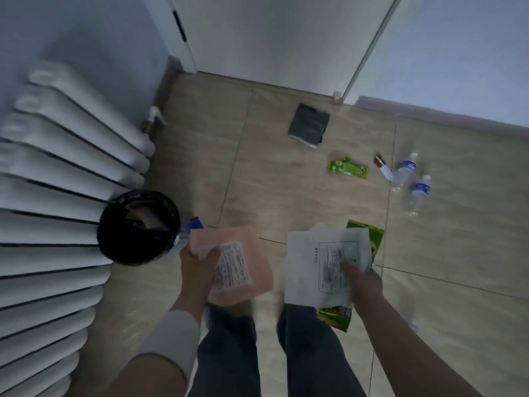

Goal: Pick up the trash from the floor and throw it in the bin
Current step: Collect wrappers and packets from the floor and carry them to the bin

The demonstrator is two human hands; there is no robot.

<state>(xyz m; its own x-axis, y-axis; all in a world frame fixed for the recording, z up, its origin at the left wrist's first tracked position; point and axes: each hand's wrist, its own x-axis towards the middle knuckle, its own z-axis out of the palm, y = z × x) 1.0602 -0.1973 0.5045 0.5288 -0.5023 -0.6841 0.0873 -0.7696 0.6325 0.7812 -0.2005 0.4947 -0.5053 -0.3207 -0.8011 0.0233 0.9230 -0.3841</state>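
My left hand (197,270) grips a pink packet (243,259) with a white label, just right of the black bin (137,227). A blue and red item (195,224) peeks out behind the packet, beside the bin. My right hand (362,282) holds a white packet (315,270) together with a green wrapper (369,239) under it. More trash lies on the floor beyond: a dark grey pouch (309,125), a small green wrapper (347,168), a red and white wrapper (382,167) and two clear plastic bottles (405,171) (419,194).
A white radiator (57,179) fills the left side, right behind the bin. A white door (272,38) stands at the far end of the beige tiled floor (286,202). My legs in blue jeans (303,353) are below my hands.
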